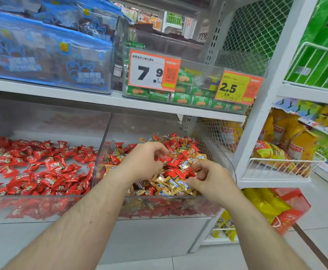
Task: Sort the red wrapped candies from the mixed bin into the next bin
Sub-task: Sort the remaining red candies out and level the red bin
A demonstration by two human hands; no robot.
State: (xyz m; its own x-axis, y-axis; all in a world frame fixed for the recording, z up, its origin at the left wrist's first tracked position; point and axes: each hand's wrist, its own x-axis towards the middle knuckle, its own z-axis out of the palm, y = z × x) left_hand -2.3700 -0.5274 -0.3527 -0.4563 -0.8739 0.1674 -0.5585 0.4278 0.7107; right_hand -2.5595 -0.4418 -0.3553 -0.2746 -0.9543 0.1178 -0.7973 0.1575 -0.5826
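Two clear, hard-walled plastic bins sit mid-frame: the next bin (42, 203) at left holds only glossy, crinkled red wrapped candies (48, 170); the mixed bin (178, 205) adds gold ones. Left hand (145, 162) and right hand (211, 180), apart, each pinch red candies in the mixed pile.

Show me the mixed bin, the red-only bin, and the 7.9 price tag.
mixed bin (233, 173): head view, on its clear right rim.
red-only bin (42, 208): head view, on its clear front wall.
7.9 price tag (146, 72): head view, on its white panel.
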